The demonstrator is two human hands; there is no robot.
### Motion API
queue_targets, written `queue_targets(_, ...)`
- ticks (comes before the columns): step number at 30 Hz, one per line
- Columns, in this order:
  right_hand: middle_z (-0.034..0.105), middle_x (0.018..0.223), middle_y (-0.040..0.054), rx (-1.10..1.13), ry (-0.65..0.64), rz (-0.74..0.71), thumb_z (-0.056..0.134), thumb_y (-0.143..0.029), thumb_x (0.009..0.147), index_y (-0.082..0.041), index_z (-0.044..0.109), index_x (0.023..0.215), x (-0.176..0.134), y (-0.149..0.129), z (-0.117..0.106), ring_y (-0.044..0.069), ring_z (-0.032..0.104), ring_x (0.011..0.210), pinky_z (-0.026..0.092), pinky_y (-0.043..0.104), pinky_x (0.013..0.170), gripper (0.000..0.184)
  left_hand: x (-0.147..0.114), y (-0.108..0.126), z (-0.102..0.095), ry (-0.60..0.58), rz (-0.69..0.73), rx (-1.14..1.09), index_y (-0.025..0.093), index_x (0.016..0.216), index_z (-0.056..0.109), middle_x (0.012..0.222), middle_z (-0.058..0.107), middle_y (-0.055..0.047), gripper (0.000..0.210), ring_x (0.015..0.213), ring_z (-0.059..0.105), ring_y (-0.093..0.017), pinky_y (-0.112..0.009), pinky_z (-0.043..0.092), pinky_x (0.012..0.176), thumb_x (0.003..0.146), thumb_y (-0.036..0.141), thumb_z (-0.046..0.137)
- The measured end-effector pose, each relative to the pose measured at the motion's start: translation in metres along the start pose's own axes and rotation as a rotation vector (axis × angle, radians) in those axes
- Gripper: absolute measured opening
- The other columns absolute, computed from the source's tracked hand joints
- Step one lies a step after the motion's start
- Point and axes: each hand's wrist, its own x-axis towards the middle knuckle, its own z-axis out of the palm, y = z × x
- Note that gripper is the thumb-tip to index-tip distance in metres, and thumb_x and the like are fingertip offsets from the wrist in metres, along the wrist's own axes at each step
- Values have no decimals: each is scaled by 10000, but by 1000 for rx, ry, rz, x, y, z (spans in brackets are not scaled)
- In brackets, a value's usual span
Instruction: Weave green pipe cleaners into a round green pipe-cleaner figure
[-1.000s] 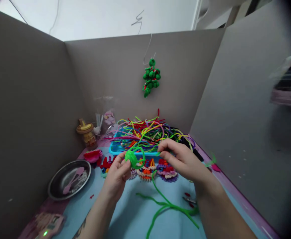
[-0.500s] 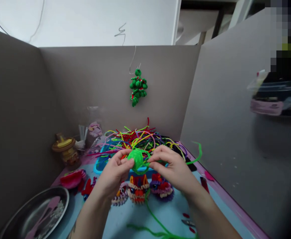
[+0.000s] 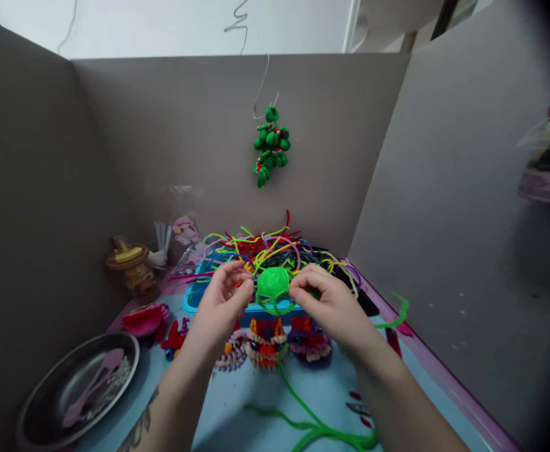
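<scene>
A bright green coiled pipe-cleaner piece point(image 3: 274, 282), rounded and flat-faced with loops hanging below, is held up in front of me. My right hand point(image 3: 324, 301) pinches its right edge between thumb and fingers. Just left of the piece is my left hand point(image 3: 225, 295), its thumb and curled fingers apart, with a narrow gap to the green edge. A loose green pipe cleaner point(image 3: 400, 314) sticks out beyond my right wrist. More green strands point(image 3: 319, 430) lie on the table below.
Behind my hands, a blue tray point(image 3: 191, 301) holds many coloured pipe cleaners. Several fuzzy figures point(image 3: 266, 344) stand in front of it. A metal bowl point(image 3: 32, 402) with a pink scoop is at left, small snips point(image 3: 357, 409) at right. A green ornament point(image 3: 272, 147) hangs on the partition.
My left fingers have come off the green piece, which now turns its round face toward me in my right hand. The view has tilted down and shifted slightly left.
</scene>
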Motion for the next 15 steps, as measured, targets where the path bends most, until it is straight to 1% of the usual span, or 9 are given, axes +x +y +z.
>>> queue_targets(1,519,765,8,12,-3,2,513,-186,814,-178,551,688,0,2,-2,126,508,740,390,241,680,133,0,0,0,19,38,45,181,1085,479,850,570,-19,444,648,516,-92,-194,395,537,706,335,652)
queue_targets(3,519,771,13,37,-17,-12,504,-206,825,-176,551,704,1,6,-6,128,507,739,394,244,677,133,0,-1,-1,10,77,110,175,1058,500,839,575,-21,386,758,544,-126,-226,429,652,728,329,627)
queue_targets(6,520,782,19,61,0,-69,497,-219,830,-178,553,728,1,12,-10,135,506,739,401,251,667,123,-2,-2,0,-41,85,159,166,1016,532,857,586,-31,314,802,544,-143,-256,429,716,760,341,583)
queue_targets(7,518,786,20,54,37,-97,497,-219,829,-181,554,733,1,13,-11,139,506,745,404,256,669,118,-2,-2,1,-45,91,165,164,1004,542,870,587,-36,304,807,542,-147,-260,427,717,762,344,580)
queue_targets(9,511,794,24,-2,163,-170,496,-212,827,-188,560,747,0,15,-9,149,507,759,410,271,680,105,-5,-1,4,-7,114,166,165,973,559,866,583,-36,290,802,541,-149,-259,425,707,751,347,594)
queue_targets(11,499,803,29,-110,313,-257,492,-191,826,-198,569,774,-2,17,-6,158,505,769,417,291,695,93,-7,0,7,46,120,150,169,950,567,829,574,-24,286,776,540,-143,-249,424,694,730,343,622)
queue_targets(12,495,810,33,-175,372,-302,492,-175,822,-203,574,793,-4,18,-5,161,504,771,421,300,701,91,-9,1,9,51,106,129,172,955,565,816,573,-20,298,770,544,-141,-247,426,692,719,338,638)
queue_targets(13,494,816,37,-240,416,-345,496,-159,817,-208,580,814,-5,19,-2,164,504,772,424,307,703,97,-11,2,11,37,81,94,176,974,557,816,578,-21,323,775,551,-143,-248,430,695,707,330,654)
queue_targets(15,497,825,45,-349,458,-417,507,-133,804,-220,593,858,-9,22,3,171,504,775,432,320,708,134,-14,3,14,-23,16,-15,187,1048,523,870,599,-39,415,818,570,-160,-262,442,714,685,310,682)
